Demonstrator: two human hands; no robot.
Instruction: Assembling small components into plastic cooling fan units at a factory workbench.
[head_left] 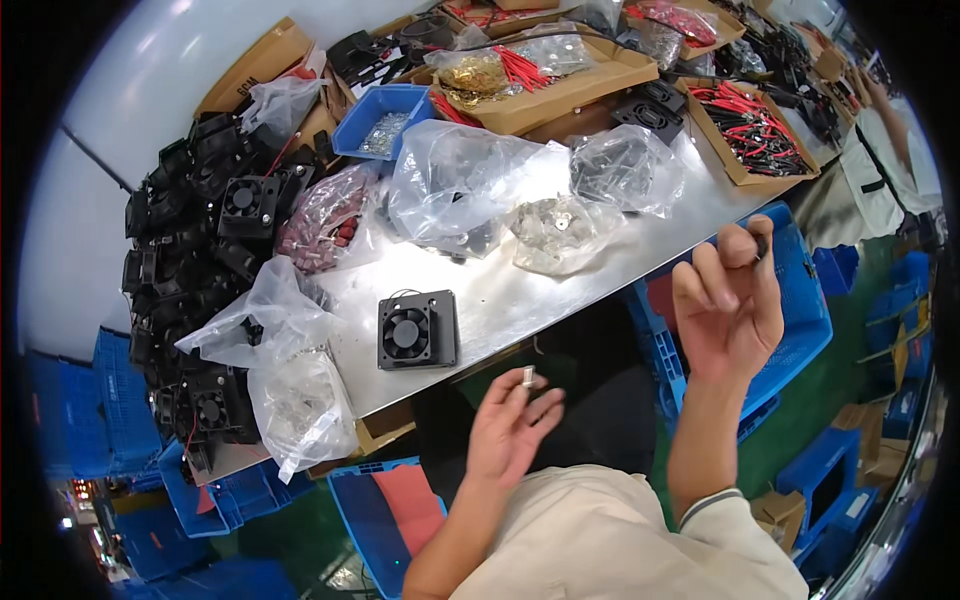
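Pinching a small, squarish shiny piece [528,377] between thumb and finger of the left grip [506,428], nearly closed, just off the smooth metal desk [500,305]. Holding a tiny dark piece [761,249], too small to make out, at the fingertips of the right grip [730,315], nearly closed, above a blue plastic crate [803,325]. Facing a square, curved-bladed black fan [417,332] on the desk, near a crinkled clear bag [300,395].

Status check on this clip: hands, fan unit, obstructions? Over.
Left hand pinching small silvery piece; right hand raised, holding small dark piece. Black fan unit on table, untouched. Plastic bag left of it, nothing on top.
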